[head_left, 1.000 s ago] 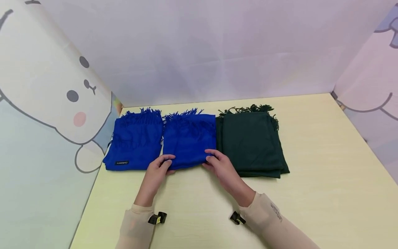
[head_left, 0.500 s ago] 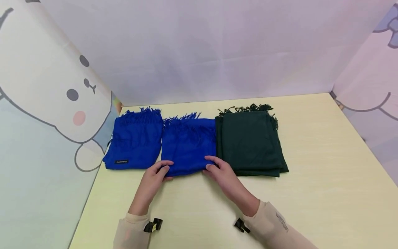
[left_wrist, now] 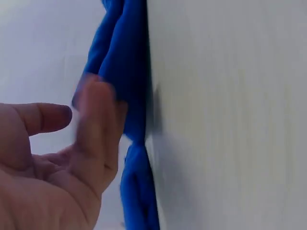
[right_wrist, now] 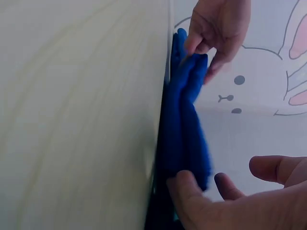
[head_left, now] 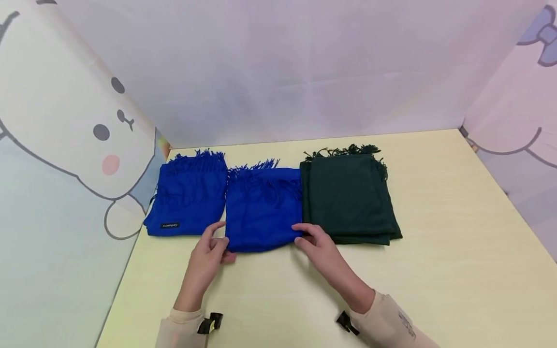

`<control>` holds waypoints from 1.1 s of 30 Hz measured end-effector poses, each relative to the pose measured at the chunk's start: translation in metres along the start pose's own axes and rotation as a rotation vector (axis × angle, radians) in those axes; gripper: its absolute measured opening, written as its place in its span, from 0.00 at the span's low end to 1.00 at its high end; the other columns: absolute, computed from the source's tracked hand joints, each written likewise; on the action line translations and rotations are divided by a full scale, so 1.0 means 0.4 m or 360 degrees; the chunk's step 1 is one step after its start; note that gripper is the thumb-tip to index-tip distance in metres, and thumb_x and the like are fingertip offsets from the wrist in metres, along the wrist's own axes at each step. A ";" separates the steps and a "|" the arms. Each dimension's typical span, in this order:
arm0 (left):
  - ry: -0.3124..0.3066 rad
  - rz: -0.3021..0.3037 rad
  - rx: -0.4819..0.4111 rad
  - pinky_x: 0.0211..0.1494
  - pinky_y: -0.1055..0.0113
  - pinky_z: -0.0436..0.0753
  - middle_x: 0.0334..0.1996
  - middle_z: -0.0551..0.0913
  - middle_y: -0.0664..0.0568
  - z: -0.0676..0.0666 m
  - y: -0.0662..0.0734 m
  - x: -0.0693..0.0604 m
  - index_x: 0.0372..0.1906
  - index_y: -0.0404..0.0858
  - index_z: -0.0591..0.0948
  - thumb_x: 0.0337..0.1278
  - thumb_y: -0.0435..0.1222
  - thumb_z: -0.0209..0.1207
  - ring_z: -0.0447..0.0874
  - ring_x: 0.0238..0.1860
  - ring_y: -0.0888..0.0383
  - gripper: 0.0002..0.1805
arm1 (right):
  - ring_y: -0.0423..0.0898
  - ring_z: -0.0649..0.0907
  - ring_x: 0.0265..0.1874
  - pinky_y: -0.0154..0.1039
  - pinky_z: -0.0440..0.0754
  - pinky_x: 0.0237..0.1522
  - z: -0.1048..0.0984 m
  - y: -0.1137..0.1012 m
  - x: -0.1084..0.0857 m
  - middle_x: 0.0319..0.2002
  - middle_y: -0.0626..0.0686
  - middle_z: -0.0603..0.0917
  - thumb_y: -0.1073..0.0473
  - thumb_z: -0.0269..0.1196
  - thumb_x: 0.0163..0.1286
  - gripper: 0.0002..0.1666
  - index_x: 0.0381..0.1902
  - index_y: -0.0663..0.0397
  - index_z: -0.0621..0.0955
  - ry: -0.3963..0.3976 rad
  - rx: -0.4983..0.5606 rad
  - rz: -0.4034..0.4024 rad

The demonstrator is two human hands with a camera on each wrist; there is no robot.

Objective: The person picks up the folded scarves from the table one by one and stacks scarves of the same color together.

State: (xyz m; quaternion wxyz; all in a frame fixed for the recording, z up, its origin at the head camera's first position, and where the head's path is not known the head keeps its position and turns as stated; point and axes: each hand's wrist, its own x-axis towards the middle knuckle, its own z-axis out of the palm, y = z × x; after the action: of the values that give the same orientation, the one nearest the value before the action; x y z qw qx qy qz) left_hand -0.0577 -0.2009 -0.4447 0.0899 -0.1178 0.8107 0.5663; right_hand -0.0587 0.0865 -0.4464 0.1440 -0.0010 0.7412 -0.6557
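Three scarves lie in a row across the tabletop (head_left: 270,299), with the back wall (head_left: 283,72) behind them. The middle scarf (head_left: 263,215) lies between the left scarf (head_left: 197,193), which sits along the tabletop's left edge, and the right scarf (head_left: 348,198), whose side it meets. All three have their fringe on the far side. A label (head_left: 169,225) is on the left scarf's near part. The left grip (head_left: 206,251) is at the middle scarf's near left corner, the right grip (head_left: 319,249) at its near right corner.
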 end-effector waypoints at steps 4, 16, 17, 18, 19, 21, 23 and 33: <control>0.0087 -0.0033 0.0155 0.25 0.61 0.83 0.44 0.80 0.42 -0.043 -0.005 0.000 0.70 0.48 0.68 0.74 0.40 0.49 0.82 0.26 0.53 0.23 | 0.50 0.78 0.57 0.46 0.79 0.59 -0.007 -0.005 -0.019 0.58 0.48 0.73 0.62 0.61 0.72 0.15 0.56 0.53 0.82 0.0108 -0.0181 -0.0100; 0.0571 -0.0178 -0.0016 0.33 0.73 0.78 0.66 0.67 0.45 -0.209 -0.052 0.031 0.75 0.43 0.59 0.75 0.40 0.46 0.74 0.46 0.61 0.28 | 0.44 0.80 0.46 0.37 0.82 0.48 0.018 -0.045 -0.038 0.49 0.53 0.82 0.59 0.60 0.74 0.12 0.53 0.52 0.82 -0.0083 -0.0239 -0.0229; 0.0596 -0.0213 -0.0110 0.35 0.73 0.78 0.66 0.64 0.46 -0.221 -0.053 0.035 0.76 0.44 0.56 0.75 0.40 0.46 0.71 0.48 0.61 0.30 | 0.44 0.81 0.45 0.37 0.82 0.47 0.024 -0.049 -0.035 0.49 0.54 0.82 0.58 0.60 0.74 0.12 0.53 0.53 0.82 -0.0122 -0.0228 -0.0236; 0.0607 -0.0249 -0.0241 0.37 0.74 0.78 0.65 0.63 0.48 -0.233 -0.054 0.040 0.77 0.45 0.54 0.74 0.39 0.47 0.70 0.49 0.61 0.31 | 0.44 0.81 0.44 0.37 0.82 0.46 0.032 -0.054 -0.031 0.48 0.54 0.83 0.58 0.59 0.75 0.12 0.53 0.53 0.82 -0.0163 -0.0216 -0.0235; 0.0620 -0.0296 -0.0399 0.40 0.74 0.79 0.62 0.65 0.50 -0.245 -0.055 0.045 0.77 0.46 0.53 0.74 0.38 0.47 0.69 0.49 0.62 0.32 | 0.43 0.81 0.43 0.37 0.82 0.45 0.042 -0.059 -0.025 0.47 0.54 0.83 0.57 0.59 0.75 0.13 0.53 0.53 0.82 -0.0203 -0.0212 -0.0232; 0.0627 -0.0371 -0.0769 0.45 0.71 0.80 0.58 0.64 0.53 -0.270 -0.054 0.055 0.76 0.50 0.52 0.74 0.36 0.49 0.69 0.50 0.62 0.32 | 0.44 0.82 0.40 0.37 0.82 0.42 0.064 -0.068 -0.009 0.44 0.53 0.84 0.56 0.58 0.76 0.13 0.53 0.53 0.82 -0.0294 -0.0214 -0.0217; 0.0631 -0.0418 -0.1112 0.49 0.69 0.80 0.54 0.65 0.55 -0.294 -0.054 0.066 0.74 0.54 0.54 0.73 0.34 0.51 0.70 0.51 0.61 0.32 | 0.46 0.83 0.39 0.39 0.82 0.40 0.090 -0.075 0.014 0.43 0.54 0.84 0.54 0.57 0.77 0.14 0.53 0.53 0.82 -0.0409 -0.0218 -0.0199; 0.0588 -0.0275 -0.1979 0.64 0.63 0.75 0.68 0.54 0.54 -0.341 -0.075 0.091 0.70 0.55 0.58 0.70 0.25 0.48 0.59 0.68 0.56 0.32 | 0.51 0.85 0.41 0.44 0.84 0.47 0.212 -0.099 0.144 0.44 0.55 0.85 0.51 0.57 0.77 0.17 0.55 0.53 0.82 -0.0775 -0.0139 -0.0087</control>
State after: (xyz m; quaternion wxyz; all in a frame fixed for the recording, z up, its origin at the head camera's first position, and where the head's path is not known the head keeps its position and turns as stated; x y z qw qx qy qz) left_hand -0.0853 -0.3423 -0.4350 -0.0907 -0.3080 0.3218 0.8907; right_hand -0.1030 -0.0126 -0.4286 0.3003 -0.1853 0.7121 -0.6070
